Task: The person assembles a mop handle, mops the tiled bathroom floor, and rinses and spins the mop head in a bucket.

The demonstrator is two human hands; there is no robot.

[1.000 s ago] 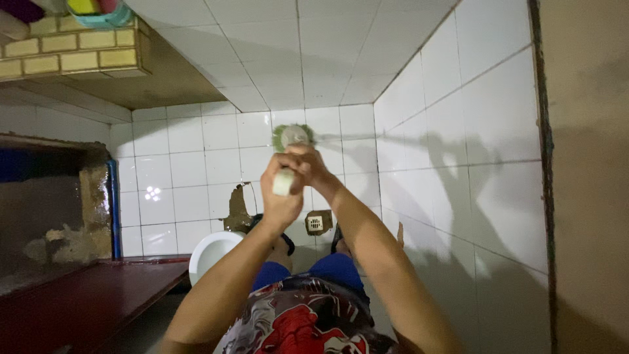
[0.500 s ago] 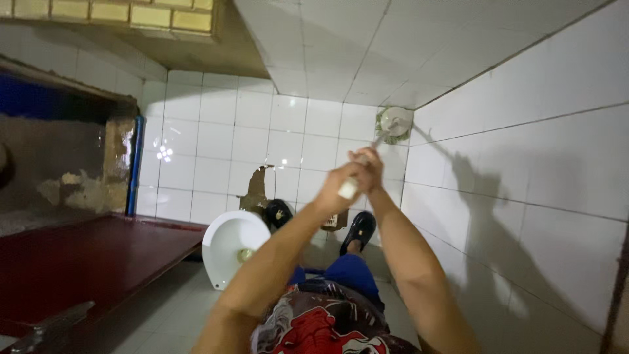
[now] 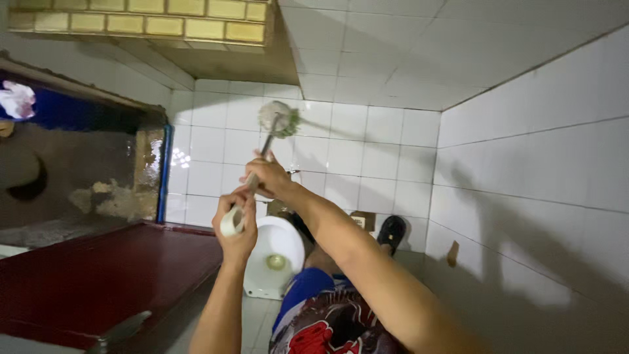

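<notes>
Against the far tiled wall (image 3: 341,151) | I see brush head (image 3: 278,118) pressed to tile | left hand (image 3: 236,226) clenches handle end, right hand (image 3: 265,176) grips shaft | risk: wet handle slips, brush drops toward white toilet bowl (image 3: 275,255); feet may skid.

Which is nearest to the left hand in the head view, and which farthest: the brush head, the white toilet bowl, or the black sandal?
From the left hand:
1. White toilet bowl, just to its right and a little lower.
2. Brush head, above it, against the white wall tiles, at the far end of the handle the hand grips.
3. Black sandal, far to the right, on the floor by the wall.
</notes>
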